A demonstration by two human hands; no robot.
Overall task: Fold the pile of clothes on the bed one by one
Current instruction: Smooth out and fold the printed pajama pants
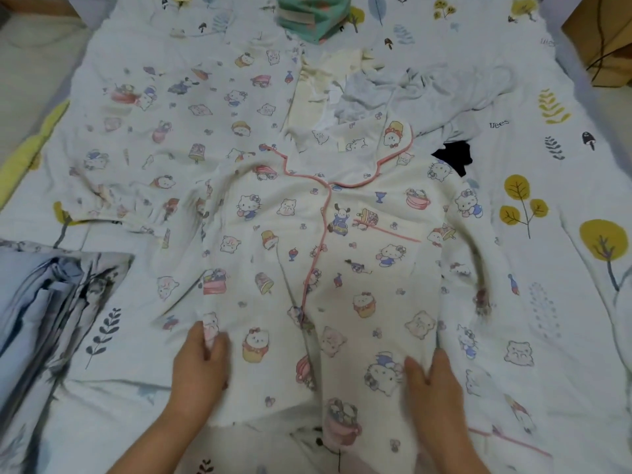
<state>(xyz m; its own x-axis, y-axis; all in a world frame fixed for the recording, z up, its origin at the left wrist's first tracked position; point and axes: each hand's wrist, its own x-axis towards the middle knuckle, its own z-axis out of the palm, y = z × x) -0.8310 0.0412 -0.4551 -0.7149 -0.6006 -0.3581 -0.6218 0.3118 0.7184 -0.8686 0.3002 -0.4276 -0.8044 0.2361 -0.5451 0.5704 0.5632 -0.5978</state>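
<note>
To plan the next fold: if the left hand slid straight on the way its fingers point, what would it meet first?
Probably more of the pajama top it already pinches; the left hand points up the bed along the top's left edge, toward its left sleeve.

My left hand (200,362) has its fingers (214,347) tucked partly under the edge of the pajama top (325,268), so their tips are hidden, and both my forearms run off the bottom edge. The green bundle (313,18) at the head of the bed is cut off by the top edge. A black item (453,159) lies mostly buried under the top's shoulder and the grey garment (427,94); I cannot tell what it is.
</note>
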